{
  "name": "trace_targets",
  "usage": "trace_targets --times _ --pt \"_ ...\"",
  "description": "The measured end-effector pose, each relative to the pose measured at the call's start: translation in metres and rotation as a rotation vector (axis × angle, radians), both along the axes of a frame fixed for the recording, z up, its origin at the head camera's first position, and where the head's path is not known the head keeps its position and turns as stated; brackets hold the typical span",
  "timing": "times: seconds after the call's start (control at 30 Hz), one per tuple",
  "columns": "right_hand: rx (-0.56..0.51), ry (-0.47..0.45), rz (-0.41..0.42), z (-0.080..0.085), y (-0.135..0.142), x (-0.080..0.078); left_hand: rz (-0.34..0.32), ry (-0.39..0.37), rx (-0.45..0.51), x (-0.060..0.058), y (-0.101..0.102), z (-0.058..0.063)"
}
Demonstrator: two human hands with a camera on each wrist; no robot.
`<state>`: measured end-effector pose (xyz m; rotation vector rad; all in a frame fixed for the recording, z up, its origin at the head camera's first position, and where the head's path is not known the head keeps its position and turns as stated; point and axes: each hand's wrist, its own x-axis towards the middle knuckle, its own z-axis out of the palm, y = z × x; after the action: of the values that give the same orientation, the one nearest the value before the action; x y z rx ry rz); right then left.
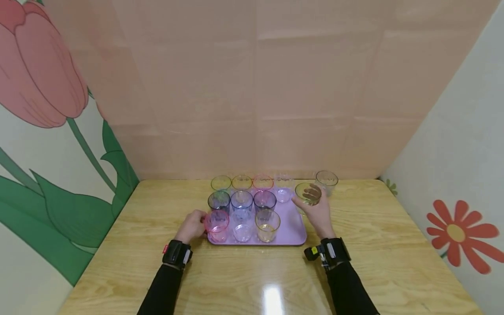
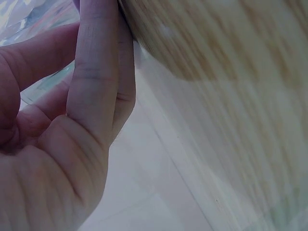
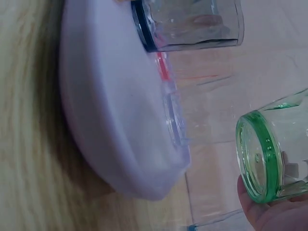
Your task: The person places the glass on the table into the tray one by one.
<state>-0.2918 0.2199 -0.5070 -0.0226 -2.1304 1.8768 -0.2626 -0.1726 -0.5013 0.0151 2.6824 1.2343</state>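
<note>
In the head view my right hand [image 1: 318,214] grips a green-tinted drinking glass [image 1: 308,194] beside the right edge of a lilac tray [image 1: 294,229]. The right wrist view shows this glass's thick green base [image 3: 269,156], raised off the table, with fingertips against it. My left hand [image 1: 192,226] is at the tray's front-left corner, beside a pink glass [image 1: 218,225]. In the left wrist view its fingers [image 2: 94,67] lie extended; the fingertips' contact with tray or glass is hidden.
Several glasses stand in rows on the tray, among them a clear one [image 1: 242,232], a yellow one [image 1: 267,229] and a dark-rimmed one [image 1: 265,200]. Another grey-rimmed glass [image 1: 327,178] stands behind my right hand. The wooden table [image 1: 236,280] meets a papered wall at the back.
</note>
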Motion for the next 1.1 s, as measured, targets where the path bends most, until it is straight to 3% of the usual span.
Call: trace_targets --times 0.23,0.5,0.87,1.1 --pt "0.120 -0.079 0.072 -0.003 -0.006 0.005 -0.001 -0.005 0.012 0.001 0.001 -0.002" --pt "0.123 -0.119 0.041 -0.002 -0.011 0.007 0.002 -0.026 0.010 0.001 0.001 0.000" --pt "0.121 -0.128 0.121 -0.009 -0.020 0.005 0.000 -0.009 0.010 0.002 0.001 0.001" --pt "0.247 -0.170 0.108 -0.011 -0.021 0.005 -0.004 0.011 0.017 0.002 0.001 0.000"
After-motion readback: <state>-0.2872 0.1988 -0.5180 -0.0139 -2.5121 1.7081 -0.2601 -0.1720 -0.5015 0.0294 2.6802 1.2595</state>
